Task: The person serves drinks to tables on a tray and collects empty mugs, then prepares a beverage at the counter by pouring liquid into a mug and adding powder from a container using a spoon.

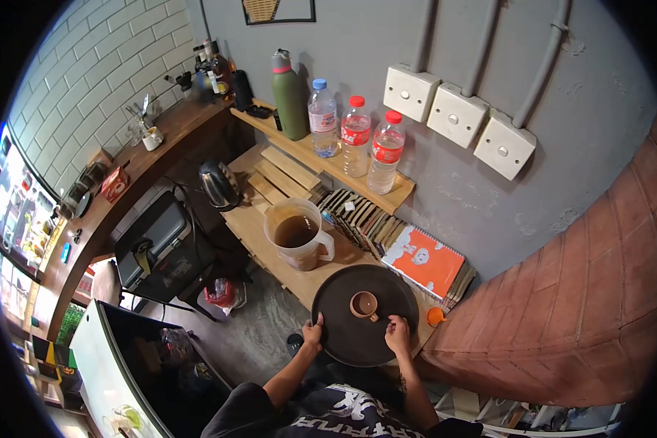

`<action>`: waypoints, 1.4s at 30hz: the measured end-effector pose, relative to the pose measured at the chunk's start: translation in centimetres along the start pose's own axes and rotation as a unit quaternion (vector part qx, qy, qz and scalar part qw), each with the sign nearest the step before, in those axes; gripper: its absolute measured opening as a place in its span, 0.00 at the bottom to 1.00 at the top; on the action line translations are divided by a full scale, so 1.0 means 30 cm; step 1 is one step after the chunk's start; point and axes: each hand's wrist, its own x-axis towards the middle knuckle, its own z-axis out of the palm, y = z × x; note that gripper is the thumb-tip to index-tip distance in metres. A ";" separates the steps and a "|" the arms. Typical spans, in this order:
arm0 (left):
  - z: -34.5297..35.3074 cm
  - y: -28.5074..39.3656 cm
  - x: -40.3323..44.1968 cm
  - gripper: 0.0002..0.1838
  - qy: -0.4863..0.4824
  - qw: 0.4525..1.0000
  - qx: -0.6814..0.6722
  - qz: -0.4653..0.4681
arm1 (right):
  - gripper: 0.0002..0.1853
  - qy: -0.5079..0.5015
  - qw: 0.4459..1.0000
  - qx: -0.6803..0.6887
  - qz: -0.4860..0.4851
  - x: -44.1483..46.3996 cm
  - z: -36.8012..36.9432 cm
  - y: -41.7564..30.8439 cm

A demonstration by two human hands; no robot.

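A small, round, brown cup (363, 304) is set on a big, round, black tray (343, 338). The tray's edge is gripped by the left hand (312, 333). The cup's little handle (374, 317) is turned toward the nearer right hand (398, 336), its fingers curled; any grip there cannot be told.

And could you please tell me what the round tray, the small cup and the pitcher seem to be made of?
Round tray: probably matte plastic, dark with little glare. Small cup: perhaps smooth ceramic, from its even brown wall. Pitcher: likely translucent plastic, with cloudy walls.
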 end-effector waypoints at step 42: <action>-1.417 0.271 -1.036 0.52 0.226 0.884 0.100 0.398 | 0.13 -0.738 0.630 0.110 -0.216 -0.859 0.634 -1.418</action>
